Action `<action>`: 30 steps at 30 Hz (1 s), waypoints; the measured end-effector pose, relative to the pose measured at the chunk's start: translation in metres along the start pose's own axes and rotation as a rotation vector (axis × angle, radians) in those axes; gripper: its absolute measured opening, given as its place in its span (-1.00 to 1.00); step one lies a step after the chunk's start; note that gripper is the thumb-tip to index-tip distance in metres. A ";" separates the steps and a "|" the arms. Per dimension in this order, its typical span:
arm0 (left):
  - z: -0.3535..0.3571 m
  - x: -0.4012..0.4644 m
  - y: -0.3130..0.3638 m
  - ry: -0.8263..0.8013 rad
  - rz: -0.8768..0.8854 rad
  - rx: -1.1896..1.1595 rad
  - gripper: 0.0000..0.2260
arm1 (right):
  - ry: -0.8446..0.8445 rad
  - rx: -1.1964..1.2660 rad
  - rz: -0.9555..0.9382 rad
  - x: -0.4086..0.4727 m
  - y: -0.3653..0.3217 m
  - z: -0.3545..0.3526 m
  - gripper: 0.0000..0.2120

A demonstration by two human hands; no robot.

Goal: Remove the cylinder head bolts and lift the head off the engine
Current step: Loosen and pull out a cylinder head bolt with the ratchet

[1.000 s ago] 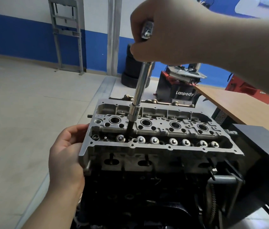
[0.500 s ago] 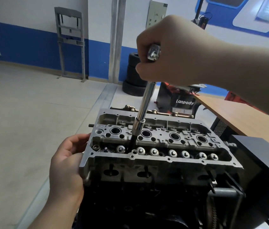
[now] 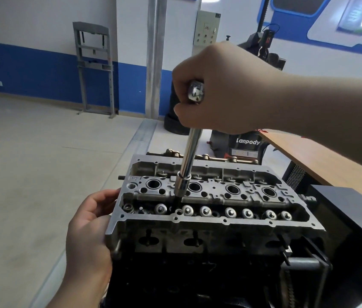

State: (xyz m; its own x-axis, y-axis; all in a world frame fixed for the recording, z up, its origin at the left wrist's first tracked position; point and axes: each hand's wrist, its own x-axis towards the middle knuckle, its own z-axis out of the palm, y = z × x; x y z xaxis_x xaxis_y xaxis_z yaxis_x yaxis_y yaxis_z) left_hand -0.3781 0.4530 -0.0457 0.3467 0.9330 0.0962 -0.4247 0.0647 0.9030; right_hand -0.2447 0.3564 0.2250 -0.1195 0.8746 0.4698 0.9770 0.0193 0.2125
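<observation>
Cylinder head, bare grey aluminium

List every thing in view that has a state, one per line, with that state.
Cylinder head: seated on the engine block, top uncovered, not lifted.
Socket wrench: near upright, lower end down in a bolt hole near the head's left end.
Right hand: grip closed round the wrench's top.
Left hand: fingers curled round the head's left end.
Engine block: under the head.
</observation>
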 end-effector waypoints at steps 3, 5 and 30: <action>-0.003 0.002 -0.004 -0.012 0.027 0.025 -0.58 | -0.071 0.013 0.114 -0.018 0.009 0.003 -0.73; -0.003 0.003 -0.006 0.000 0.022 0.035 -0.57 | -0.077 -0.005 0.123 -0.025 0.004 0.006 -0.73; -0.008 0.005 -0.010 -0.024 0.043 0.002 -0.60 | 0.011 0.030 0.072 -0.014 0.023 0.003 -0.67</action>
State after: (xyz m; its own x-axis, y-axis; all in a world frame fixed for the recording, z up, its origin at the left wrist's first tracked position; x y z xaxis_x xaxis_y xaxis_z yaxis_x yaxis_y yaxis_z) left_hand -0.3784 0.4592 -0.0579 0.3481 0.9262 0.1452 -0.4384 0.0239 0.8985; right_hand -0.2202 0.3464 0.2207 -0.0504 0.8689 0.4923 0.9880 -0.0288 0.1519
